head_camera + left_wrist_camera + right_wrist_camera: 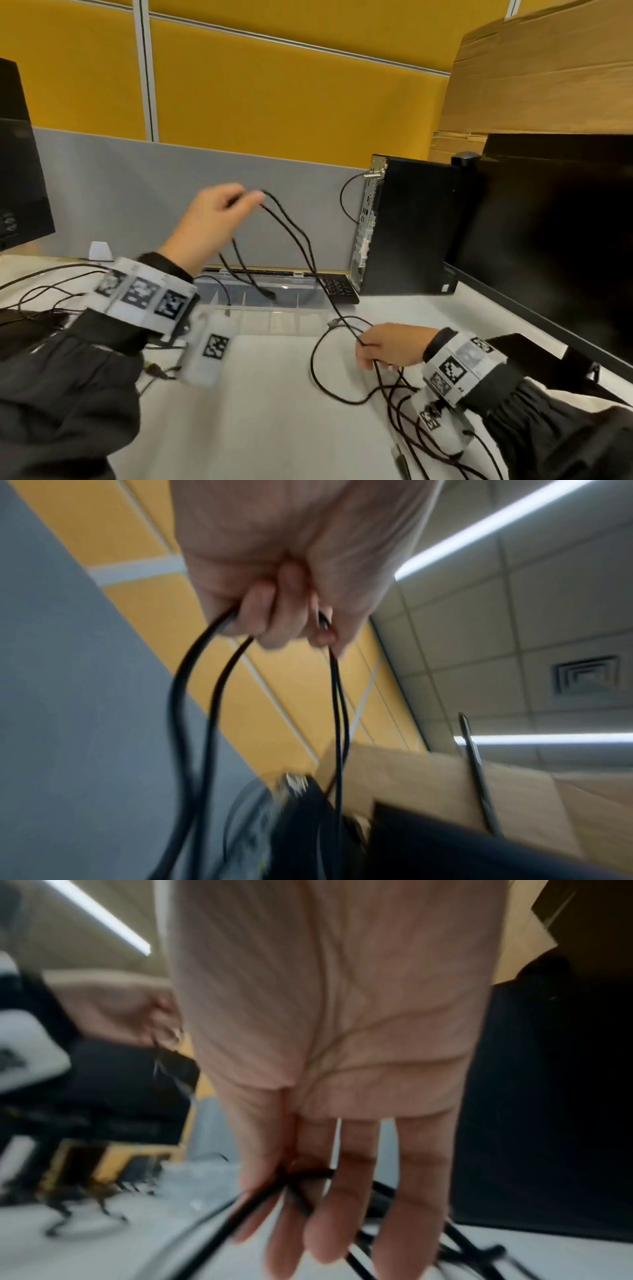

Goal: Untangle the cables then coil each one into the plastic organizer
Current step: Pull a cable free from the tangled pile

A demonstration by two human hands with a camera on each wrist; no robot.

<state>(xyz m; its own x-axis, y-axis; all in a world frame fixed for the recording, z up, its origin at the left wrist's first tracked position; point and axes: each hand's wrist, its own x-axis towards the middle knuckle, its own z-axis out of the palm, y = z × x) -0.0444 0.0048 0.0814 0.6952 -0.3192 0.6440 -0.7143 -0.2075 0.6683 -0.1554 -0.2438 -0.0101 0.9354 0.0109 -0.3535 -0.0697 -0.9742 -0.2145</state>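
The black sleeves (68, 394) with white tag bands fill the bottom of the head view, and past them both hands are busy with the black cables (301, 240). This looks like the untangling step, because nothing is coiled in the clear plastic organizer (274, 308) yet, as far as I can see. It sits on the white table (257, 428) under the raised hand, and one cable end dangles over it. The left hand (212, 226) is held up high. Its fingers (270, 615) are curled tight around a few strands, which hang down in loops. The right hand (387, 346) is low by the table. Its thumb and first finger (260, 1164) pinch a spot where strands cross, and the other fingers point out straight. More cable lies in a messy pile under that wrist. Next, I think the hands need to pull apart slowly so one cable slips free of the knot.
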